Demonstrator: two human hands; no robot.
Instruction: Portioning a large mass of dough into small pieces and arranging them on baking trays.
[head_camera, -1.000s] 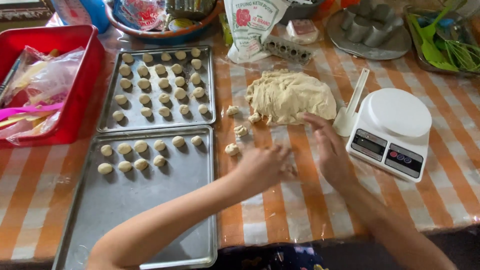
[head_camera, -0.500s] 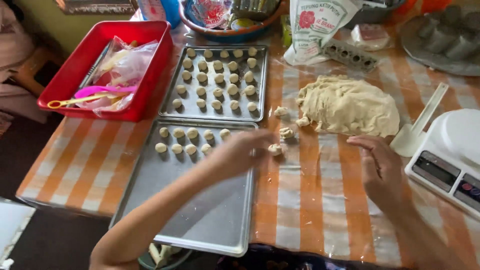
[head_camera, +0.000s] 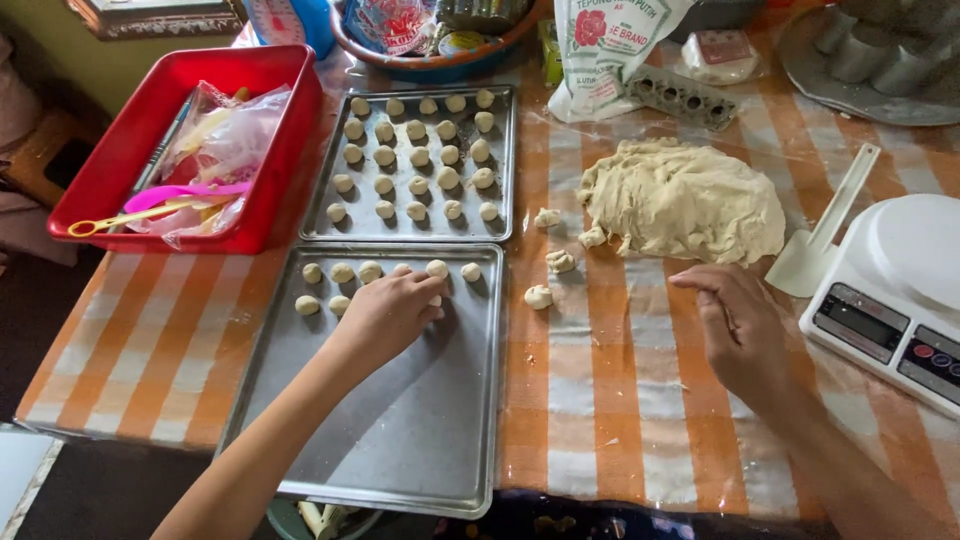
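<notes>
Far tray (head_camera: 320, 225): rows of dough balls. Red bin (head_camera: 95, 180), dough mass (head_camera: 690, 200), scraper (head_camera: 820, 235), scale (head_camera: 900, 290) around. Near tray (head_camera: 400, 430): few balls; left hand (head_camera: 385, 315), fingers pinched on a small pale ball (head_camera: 434, 300) there. Right hand (head_camera: 740, 330): loosely curled, empty, over cloth.

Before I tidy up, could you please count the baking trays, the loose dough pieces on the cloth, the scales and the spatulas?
Baking trays: 2
Loose dough pieces: 4
Scales: 1
Spatulas: 1
Total: 8
</notes>
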